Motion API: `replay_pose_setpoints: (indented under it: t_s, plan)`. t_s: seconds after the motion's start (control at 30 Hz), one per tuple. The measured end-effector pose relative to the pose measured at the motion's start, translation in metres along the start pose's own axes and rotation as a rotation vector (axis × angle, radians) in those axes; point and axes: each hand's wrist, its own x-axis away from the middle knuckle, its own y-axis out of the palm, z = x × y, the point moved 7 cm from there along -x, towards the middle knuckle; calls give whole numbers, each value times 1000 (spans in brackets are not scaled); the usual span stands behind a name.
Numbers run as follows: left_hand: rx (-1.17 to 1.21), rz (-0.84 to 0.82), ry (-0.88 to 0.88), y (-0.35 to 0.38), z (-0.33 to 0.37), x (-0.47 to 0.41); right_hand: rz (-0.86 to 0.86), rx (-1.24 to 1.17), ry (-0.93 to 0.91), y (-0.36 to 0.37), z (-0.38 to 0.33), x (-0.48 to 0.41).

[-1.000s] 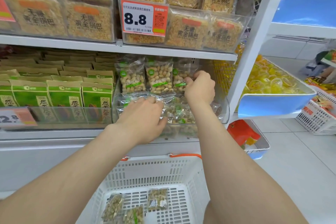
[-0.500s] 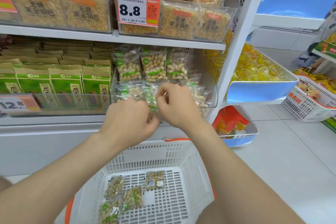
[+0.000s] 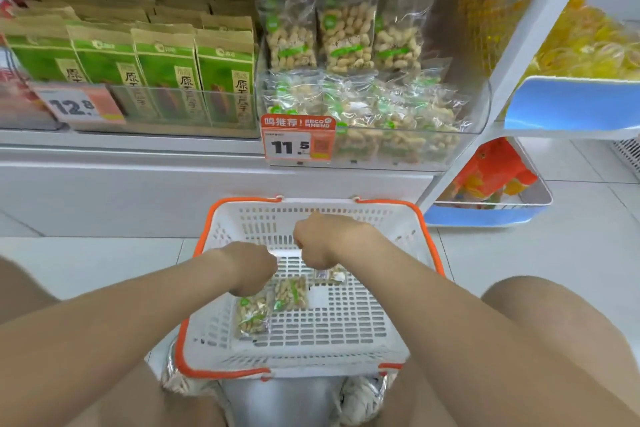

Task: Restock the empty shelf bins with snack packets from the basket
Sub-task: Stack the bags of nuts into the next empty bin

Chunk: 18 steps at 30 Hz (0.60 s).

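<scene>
A white basket with an orange rim (image 3: 429,243) stands on the floor in front of me. Three clear peanut packets lie on its floor: one near the left (image 3: 252,314), one in the middle (image 3: 291,293), one farther back (image 3: 330,276). My left hand (image 3: 251,267) hangs inside the basket just above the left packet. My right hand (image 3: 318,243) reaches down onto the back packet. Both hands show their backs and their fingers are hidden. Above, the clear shelf bin (image 3: 479,114) holds several peanut packets (image 3: 363,107), with three standing upright behind (image 3: 346,35).
Green seed packs (image 3: 162,73) fill the bin to the left. Price tags 11.5 (image 3: 298,139) and 12.8 (image 3: 76,104) hang on the shelf front. A blue tray of yellow jelly cups (image 3: 571,107) and a lower tray with orange packets (image 3: 491,180) stand at right.
Both hands have left the shelf bin and dropped into the basket. My view has tilted down, so the upper shelf is out of sight.
</scene>
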Motion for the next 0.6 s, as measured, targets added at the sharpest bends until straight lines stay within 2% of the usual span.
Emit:
replay_pose_setpoints:
  t_s: [0.27, 0.4, 0.6]
  plan:
    - [185, -212, -64, 104, 2, -74, -59, 50, -52, 41, -17, -57]
    - [340, -215, -114, 140, 16, -97, -137, 113, -27, 64, -8, -74]
    - [367, -155, -82, 167, 3, -113, -142, 75, -21, 62, -7, -88]
